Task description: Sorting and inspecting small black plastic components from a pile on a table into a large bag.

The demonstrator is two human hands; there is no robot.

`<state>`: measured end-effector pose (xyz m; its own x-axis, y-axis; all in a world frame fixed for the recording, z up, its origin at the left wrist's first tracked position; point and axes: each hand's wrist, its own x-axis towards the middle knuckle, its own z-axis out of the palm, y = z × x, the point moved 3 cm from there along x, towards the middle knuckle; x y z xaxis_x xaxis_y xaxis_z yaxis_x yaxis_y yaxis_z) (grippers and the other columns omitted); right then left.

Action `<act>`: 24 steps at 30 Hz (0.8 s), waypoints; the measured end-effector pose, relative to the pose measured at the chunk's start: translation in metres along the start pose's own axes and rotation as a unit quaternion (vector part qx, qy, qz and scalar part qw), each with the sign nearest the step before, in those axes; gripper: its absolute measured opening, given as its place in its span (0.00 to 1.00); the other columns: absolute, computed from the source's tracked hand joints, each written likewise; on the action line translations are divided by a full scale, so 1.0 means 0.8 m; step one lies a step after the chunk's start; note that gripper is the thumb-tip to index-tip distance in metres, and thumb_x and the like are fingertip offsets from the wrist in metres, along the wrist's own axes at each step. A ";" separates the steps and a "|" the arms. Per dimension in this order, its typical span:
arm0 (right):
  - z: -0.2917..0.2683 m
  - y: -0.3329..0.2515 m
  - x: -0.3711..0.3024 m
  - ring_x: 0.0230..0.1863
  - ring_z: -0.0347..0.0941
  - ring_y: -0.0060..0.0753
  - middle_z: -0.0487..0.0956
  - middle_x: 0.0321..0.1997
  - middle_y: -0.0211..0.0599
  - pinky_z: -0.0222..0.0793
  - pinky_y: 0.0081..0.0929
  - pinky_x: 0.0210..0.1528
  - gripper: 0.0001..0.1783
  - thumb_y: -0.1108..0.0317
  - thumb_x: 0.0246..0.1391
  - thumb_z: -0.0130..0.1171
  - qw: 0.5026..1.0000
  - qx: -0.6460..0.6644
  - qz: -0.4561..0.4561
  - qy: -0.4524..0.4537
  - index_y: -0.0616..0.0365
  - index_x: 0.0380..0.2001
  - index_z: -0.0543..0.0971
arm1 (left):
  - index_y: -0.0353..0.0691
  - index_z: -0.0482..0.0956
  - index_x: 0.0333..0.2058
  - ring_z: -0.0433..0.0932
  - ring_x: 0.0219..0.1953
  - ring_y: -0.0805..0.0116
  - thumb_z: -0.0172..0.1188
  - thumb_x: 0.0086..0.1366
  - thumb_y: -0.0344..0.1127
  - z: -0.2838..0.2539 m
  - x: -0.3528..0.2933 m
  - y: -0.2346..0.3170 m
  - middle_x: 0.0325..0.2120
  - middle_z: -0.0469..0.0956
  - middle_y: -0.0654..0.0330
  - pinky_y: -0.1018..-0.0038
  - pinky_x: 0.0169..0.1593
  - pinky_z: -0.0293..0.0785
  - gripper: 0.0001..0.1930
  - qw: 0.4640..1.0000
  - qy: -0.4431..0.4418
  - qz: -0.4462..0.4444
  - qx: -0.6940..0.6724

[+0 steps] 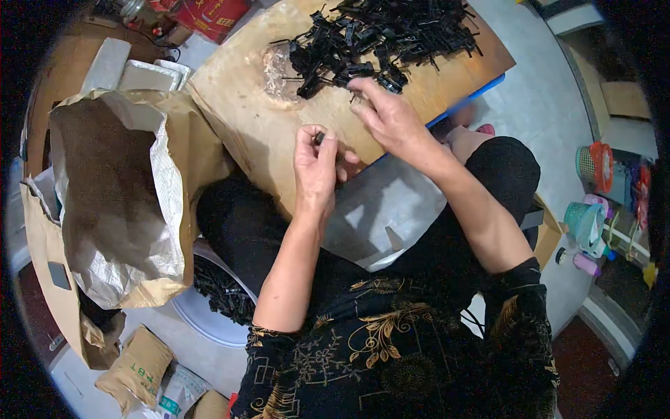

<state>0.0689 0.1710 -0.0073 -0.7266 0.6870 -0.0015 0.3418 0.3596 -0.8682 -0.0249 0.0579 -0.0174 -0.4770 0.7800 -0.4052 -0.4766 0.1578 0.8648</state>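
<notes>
My left hand (316, 167) is closed over the near part of the wooden board (241, 122), with a small black plastic part (319, 138) held between thumb and fingers. Just ahead and to the right, my right hand (394, 122) reaches over the board at the near edge of a heap of black plastic parts (391, 31). Its index finger is stretched out, apart from the thumb, and I see nothing clearly held there. The heaped parts are small, tangled and have thin stems.
An open paper sack with a white woven lining (171, 202) stands left of the board. Below it, a pale basin (209, 335) contains more black pieces. White foam blocks (108, 63) lie at the far left, filled bags (136, 366) at the lower left. Baskets (585, 227) sit far right.
</notes>
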 end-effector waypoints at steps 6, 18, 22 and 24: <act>0.020 0.029 0.015 0.37 0.72 0.49 0.75 0.37 0.44 0.68 0.36 0.37 0.12 0.71 0.50 0.51 0.970 -0.222 -0.082 0.048 0.57 0.40 0.71 | 0.44 0.64 0.29 0.73 0.17 0.72 0.49 0.63 0.39 -0.002 -0.005 -0.006 0.17 0.68 0.63 0.83 0.15 0.64 0.08 0.987 -0.035 -0.104 -0.117; -0.002 0.014 0.003 0.14 0.57 0.10 0.71 0.23 0.25 0.52 0.08 0.15 0.09 0.64 0.57 0.47 0.927 0.366 0.079 0.023 0.58 0.34 0.72 | 0.37 0.59 0.51 0.71 0.16 0.72 0.49 0.61 0.33 -0.014 -0.006 -0.004 0.18 0.69 0.60 0.79 0.20 0.70 0.20 0.998 -0.063 -0.025 -0.008; -0.001 -0.003 -0.018 0.14 0.57 0.09 0.69 0.22 0.23 0.49 0.08 0.14 0.09 0.64 0.58 0.46 0.917 0.385 0.090 -0.057 0.56 0.35 0.71 | 0.35 0.50 0.57 0.71 0.17 0.73 0.49 0.59 0.31 -0.010 -0.012 0.000 0.26 0.70 0.57 0.79 0.20 0.69 0.28 0.997 -0.030 0.068 0.010; 0.005 -0.003 -0.027 0.14 0.56 0.09 0.69 0.21 0.22 0.48 0.08 0.13 0.09 0.63 0.58 0.46 0.918 0.376 0.087 -0.092 0.55 0.35 0.71 | 0.34 0.46 0.58 0.71 0.17 0.73 0.49 0.59 0.29 -0.007 -0.016 0.001 0.30 0.69 0.56 0.80 0.19 0.67 0.31 0.995 -0.052 0.081 0.028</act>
<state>0.0811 0.1530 -0.0067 -0.8127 0.5489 -0.1954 0.0040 -0.3301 -0.9439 -0.0235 0.0445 -0.0136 -0.4643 0.8557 -0.2286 -0.3564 0.0558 0.9327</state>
